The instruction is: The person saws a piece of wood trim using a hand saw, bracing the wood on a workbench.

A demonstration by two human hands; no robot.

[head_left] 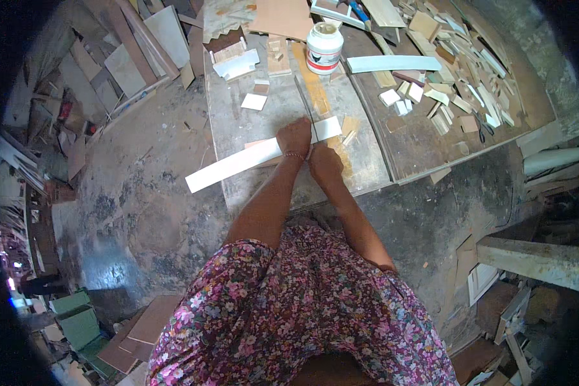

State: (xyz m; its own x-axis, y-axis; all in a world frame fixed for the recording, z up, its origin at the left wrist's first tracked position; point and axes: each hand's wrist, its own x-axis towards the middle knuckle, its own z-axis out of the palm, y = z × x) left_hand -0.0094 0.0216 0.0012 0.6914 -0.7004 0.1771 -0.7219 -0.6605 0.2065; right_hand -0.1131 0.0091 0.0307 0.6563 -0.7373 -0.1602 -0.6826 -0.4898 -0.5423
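Note:
A long white strip (225, 167) lies slantwise across the grey work board (244, 199), over a few light wood scraps. My left hand (294, 138), fingers curled, is on the strip toward its right part; what is inside it is hidden. A thin dark straight piece (304, 100) runs from behind the glue tub down to my hands, crossing the strip. My right hand (325, 164) is closed just below the strip, right beside my left wrist; what it holds is hidden.
An open white tub (323, 51) stands at the back. A small box-like piece (231, 64) and white squares (254, 101) lie left of it. Several offcuts (441, 90), dark scissors (482, 128) and a long white piece (392, 63) cover the right board. Panels (161, 45) lean at upper left.

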